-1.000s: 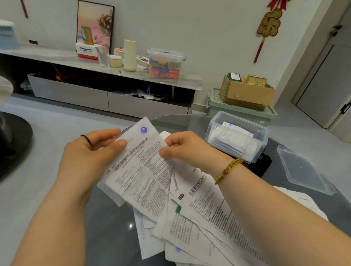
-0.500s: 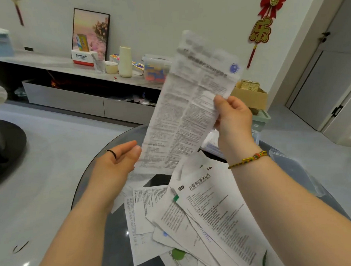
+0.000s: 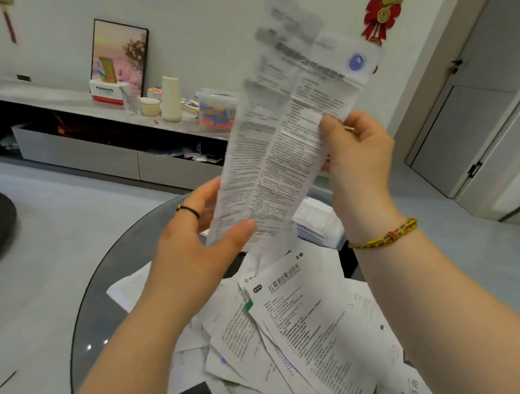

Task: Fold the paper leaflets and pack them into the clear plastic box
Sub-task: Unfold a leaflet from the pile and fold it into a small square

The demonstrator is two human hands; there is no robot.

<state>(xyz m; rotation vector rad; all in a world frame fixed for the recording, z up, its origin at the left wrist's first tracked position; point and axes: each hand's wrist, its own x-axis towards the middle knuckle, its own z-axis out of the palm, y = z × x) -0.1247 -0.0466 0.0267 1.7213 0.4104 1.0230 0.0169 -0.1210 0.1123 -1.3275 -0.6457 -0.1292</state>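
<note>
Long, thin, creased white printed leaflet (image 3: pixel 283 141) raised above glass table (image 3: pixel 112 283): light, floppy. Pinched by right hand (image 3: pixel 356 158) mid-edge, left hand (image 3: pixel 195 245) at bottom; best gripped along creases.

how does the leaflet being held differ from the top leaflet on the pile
The held leaflet hangs upright in the air, pinched by the left hand and right hand; the top pile leaflet lies flat, untouched. The held one is blurred, the pile one sharp. Both are unfolded white printed sheets.

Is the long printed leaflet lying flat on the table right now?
No, the long printed paper leaflet is held up in the air between the left hand and right hand.
</note>
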